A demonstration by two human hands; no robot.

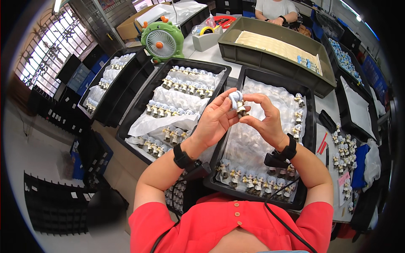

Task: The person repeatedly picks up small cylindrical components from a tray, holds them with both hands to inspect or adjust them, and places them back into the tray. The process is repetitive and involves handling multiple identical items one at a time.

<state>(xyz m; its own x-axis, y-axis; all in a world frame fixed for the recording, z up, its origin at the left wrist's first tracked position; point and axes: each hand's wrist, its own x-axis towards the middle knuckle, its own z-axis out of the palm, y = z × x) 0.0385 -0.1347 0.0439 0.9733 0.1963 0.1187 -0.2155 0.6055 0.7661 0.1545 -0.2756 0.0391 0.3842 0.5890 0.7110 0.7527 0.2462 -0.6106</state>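
Note:
Between my two hands is a small figurine (241, 105) with pale blue hair, a white and gold top and dark brown legs, held up over the trays. My left hand (217, 113) pinches it by the hair side with closed fingers. My right hand (266, 118) curves round its other side, with thumb near its legs and forefinger near its head. Below is a black tray (311, 126) lined with white sheeting, with rows of like figurines along its near and right sides. Another black tray (225, 71) to the left carries several rows of them between white sheets.
A green fan (163, 41) stands at the back left beside a grey tape dispenser (207, 41). An olive bin (270, 55) lies behind the right tray. More figurines (345, 147) and red pens (322, 143) lie on the right. Another person (276, 12) sits across the table.

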